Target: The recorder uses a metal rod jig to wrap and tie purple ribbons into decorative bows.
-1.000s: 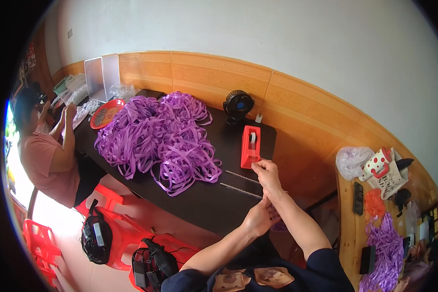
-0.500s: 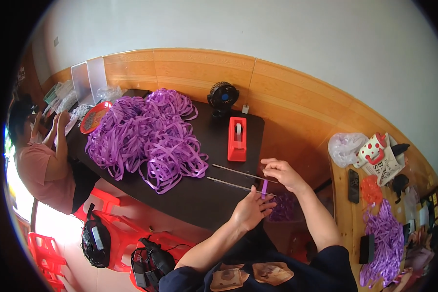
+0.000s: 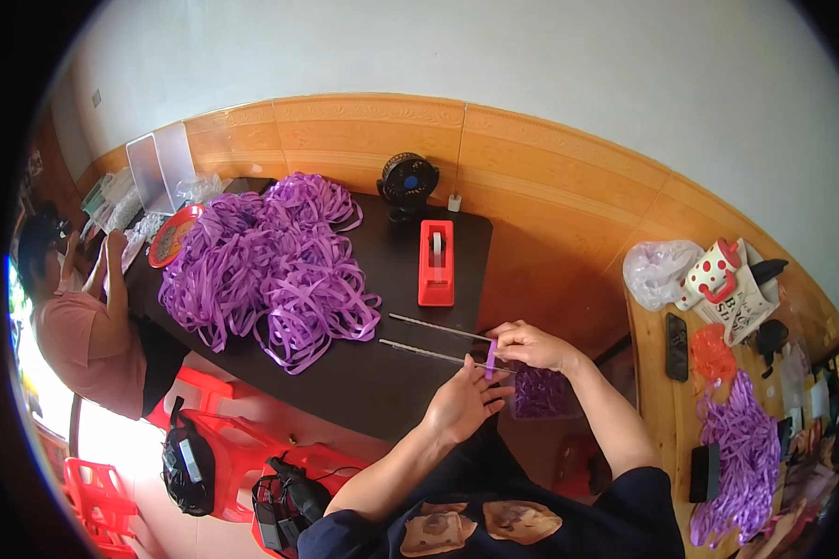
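Note:
Two thin metal rods (image 3: 433, 350) stick out side by side over the dark table's right end. A short strip of purple ribbon (image 3: 491, 360) spans the gap between them near their right ends. My right hand (image 3: 536, 347) is closed in a pinch at the far rod, on the ribbon's upper end. Below the near rod is my left hand (image 3: 461, 402), palm up with fingers spread, its thumb by the rod and the ribbon's lower end. Whether that thumb presses on the ribbon is hard to see.
A big heap of purple ribbon (image 3: 270, 265) covers much of the dark table (image 3: 382, 396). Near it stand a red tape dispenser (image 3: 436, 289) and a black fan (image 3: 408, 182). A bin of ribbon (image 3: 539, 391) sits below. Left, a co-worker (image 3: 89, 340) sits; right is a wooden table (image 3: 653, 410).
My right hand has come down and closed in on the ribbon at the far rod; its fingers were higher and looser before. The view has shifted slightly.

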Motion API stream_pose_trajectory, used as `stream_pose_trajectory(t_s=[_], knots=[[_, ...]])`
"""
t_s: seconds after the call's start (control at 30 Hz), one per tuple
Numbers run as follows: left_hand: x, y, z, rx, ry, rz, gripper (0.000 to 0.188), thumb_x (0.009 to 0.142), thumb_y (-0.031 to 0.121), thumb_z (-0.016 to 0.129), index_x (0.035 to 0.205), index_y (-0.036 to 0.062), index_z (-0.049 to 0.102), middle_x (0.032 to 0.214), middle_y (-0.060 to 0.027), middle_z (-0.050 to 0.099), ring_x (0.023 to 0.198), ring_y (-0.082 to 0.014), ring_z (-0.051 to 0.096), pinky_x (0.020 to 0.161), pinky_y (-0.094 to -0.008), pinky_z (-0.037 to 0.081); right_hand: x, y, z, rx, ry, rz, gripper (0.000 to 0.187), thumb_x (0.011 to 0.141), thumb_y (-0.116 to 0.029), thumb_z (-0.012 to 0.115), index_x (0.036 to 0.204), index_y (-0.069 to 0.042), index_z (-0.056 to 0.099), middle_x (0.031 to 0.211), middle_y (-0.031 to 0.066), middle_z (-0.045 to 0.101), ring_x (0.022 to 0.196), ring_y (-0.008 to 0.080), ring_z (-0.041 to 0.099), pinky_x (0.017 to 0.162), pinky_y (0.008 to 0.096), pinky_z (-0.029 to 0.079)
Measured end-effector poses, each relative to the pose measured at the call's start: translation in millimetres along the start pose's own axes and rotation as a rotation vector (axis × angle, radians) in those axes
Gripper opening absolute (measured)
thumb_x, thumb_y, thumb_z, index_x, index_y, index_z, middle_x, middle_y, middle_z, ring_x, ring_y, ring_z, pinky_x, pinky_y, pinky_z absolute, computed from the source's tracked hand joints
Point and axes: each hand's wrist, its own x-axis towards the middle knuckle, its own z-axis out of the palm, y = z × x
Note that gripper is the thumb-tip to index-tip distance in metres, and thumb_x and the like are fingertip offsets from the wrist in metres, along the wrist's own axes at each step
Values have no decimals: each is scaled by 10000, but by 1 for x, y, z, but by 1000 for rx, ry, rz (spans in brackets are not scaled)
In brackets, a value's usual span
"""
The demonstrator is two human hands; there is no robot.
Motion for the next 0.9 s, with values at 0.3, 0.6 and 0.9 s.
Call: stream_pose_trajectory(t_s=[0.3,0.6,0.9], knots=[[0,1,2,4,25,-3,620,990,496,269,1375,13,315,1381,-151,416,1190,-296,447,928,-375,356,2,-5,2,-178,53,-6,168,827,-236,608,755,-91,653,968,53,604,1033,252,454,922,362,357],[1,0,1,-27,19,19,559,986,506,292,1238,25,422,1239,-112,480,1091,-268,503,887,-372,380,7,-20,17,-169,268,218,274,719,-285,639,557,-69,597,686,66,613,844,282,570,744,408,404],[-1,3,2,-47,-5,-1,601,991,497,266,1340,14,349,1282,-107,479,1123,-274,485,899,-363,365,-1,-61,36,-484,445,375,243,675,-316,643,582,-93,629,595,62,604,809,277,568,725,457,348]])
